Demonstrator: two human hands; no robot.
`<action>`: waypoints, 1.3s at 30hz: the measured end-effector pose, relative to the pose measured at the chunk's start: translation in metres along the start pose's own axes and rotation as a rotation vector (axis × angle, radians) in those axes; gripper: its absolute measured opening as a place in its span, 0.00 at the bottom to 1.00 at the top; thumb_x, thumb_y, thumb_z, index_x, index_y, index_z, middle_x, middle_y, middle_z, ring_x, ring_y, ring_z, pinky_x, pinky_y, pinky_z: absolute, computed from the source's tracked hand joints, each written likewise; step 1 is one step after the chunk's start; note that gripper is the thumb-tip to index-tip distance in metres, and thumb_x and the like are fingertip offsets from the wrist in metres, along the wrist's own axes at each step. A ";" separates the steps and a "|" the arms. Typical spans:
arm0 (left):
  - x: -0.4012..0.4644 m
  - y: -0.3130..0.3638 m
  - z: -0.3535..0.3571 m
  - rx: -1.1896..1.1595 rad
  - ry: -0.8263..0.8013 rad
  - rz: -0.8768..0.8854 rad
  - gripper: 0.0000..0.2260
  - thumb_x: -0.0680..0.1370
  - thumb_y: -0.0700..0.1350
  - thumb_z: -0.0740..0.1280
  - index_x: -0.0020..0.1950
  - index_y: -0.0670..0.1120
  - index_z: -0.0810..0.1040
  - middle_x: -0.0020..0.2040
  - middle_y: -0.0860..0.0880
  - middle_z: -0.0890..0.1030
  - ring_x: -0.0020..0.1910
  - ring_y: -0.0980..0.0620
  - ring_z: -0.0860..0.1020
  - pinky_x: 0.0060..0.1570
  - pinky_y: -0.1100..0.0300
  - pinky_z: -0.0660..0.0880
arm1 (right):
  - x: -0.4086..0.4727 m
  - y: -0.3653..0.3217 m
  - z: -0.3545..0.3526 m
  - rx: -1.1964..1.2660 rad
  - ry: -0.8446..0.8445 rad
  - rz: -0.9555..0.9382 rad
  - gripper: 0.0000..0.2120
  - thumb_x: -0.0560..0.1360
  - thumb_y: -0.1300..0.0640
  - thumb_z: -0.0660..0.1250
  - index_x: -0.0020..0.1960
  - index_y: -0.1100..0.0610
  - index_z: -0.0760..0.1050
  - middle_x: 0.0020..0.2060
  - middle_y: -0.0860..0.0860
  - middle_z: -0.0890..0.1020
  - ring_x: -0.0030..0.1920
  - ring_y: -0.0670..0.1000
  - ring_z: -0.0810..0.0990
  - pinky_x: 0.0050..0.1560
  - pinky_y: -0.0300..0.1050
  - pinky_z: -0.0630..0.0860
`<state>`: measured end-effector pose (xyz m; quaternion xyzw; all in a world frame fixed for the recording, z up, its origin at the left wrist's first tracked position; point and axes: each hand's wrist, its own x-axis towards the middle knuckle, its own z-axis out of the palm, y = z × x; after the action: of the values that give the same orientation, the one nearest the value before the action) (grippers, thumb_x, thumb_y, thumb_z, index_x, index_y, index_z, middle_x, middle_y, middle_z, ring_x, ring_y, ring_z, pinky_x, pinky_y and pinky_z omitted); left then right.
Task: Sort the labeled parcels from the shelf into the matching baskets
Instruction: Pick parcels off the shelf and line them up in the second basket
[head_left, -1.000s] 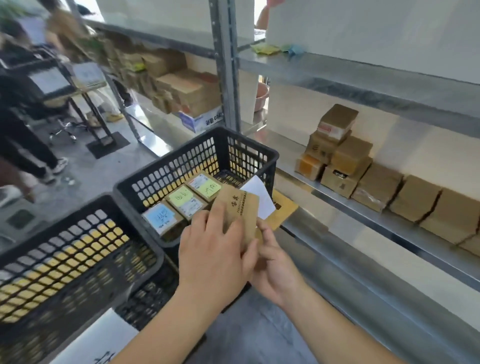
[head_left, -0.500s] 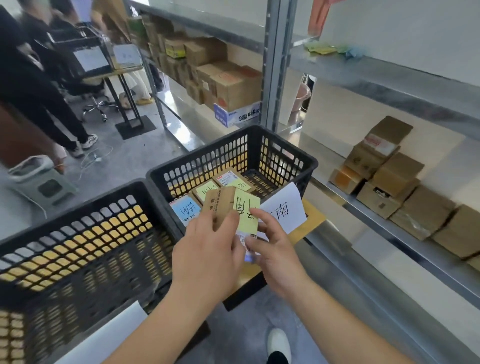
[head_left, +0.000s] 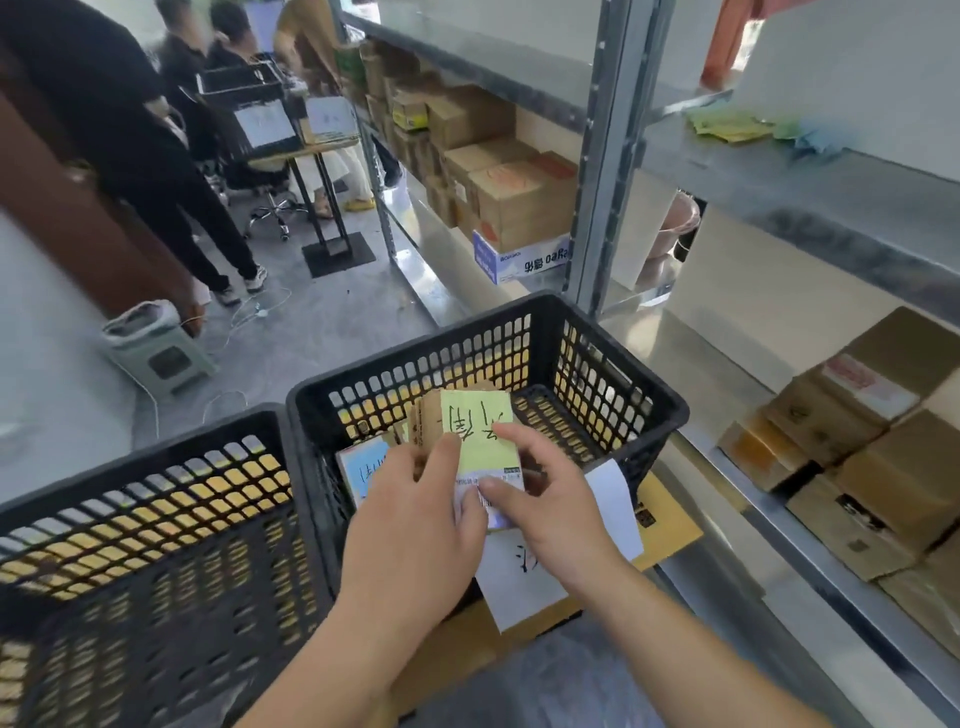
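Parcel (head_left: 470, 441) underside hidden behind both hands' fingers (head_left: 447, 452).

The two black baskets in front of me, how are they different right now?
The right basket holds labeled parcels, including one with a blue label; the left basket shows no parcels in the part visible. Both hands, left hand and right hand, hold a yellow-labeled parcel over the right basket, none over the left. A white paper sign hangs by the right basket's near side. Both are black perforated plastic.

A stockroom: metal shelving (head_left: 613, 156) stacked with cardboard boxes (head_left: 519, 202).
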<state>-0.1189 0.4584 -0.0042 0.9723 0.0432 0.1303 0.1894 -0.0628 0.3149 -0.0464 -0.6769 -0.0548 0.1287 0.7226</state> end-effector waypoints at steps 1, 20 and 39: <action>0.005 0.001 0.005 -0.022 0.001 -0.011 0.23 0.76 0.52 0.68 0.70 0.50 0.69 0.52 0.47 0.74 0.42 0.48 0.76 0.31 0.58 0.76 | 0.009 -0.001 -0.003 -0.018 -0.007 -0.005 0.23 0.76 0.61 0.75 0.63 0.37 0.79 0.65 0.47 0.80 0.60 0.46 0.82 0.56 0.49 0.83; 0.149 -0.044 0.105 -0.138 -0.286 0.005 0.32 0.80 0.61 0.59 0.80 0.58 0.49 0.78 0.50 0.62 0.74 0.48 0.65 0.67 0.50 0.72 | 0.187 0.016 -0.075 -0.576 0.186 0.156 0.24 0.74 0.64 0.76 0.66 0.45 0.78 0.62 0.44 0.80 0.57 0.44 0.81 0.45 0.32 0.79; 0.173 -0.062 0.140 0.048 -0.397 -0.264 0.33 0.81 0.62 0.59 0.81 0.58 0.45 0.82 0.51 0.55 0.80 0.49 0.54 0.77 0.49 0.57 | 0.321 0.114 -0.101 -0.722 -0.067 0.462 0.21 0.77 0.68 0.71 0.63 0.47 0.75 0.62 0.51 0.81 0.47 0.45 0.81 0.31 0.32 0.77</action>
<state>0.0829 0.4890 -0.1122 0.9690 0.1351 -0.0905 0.1862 0.2582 0.3067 -0.1978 -0.8763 0.0335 0.2816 0.3895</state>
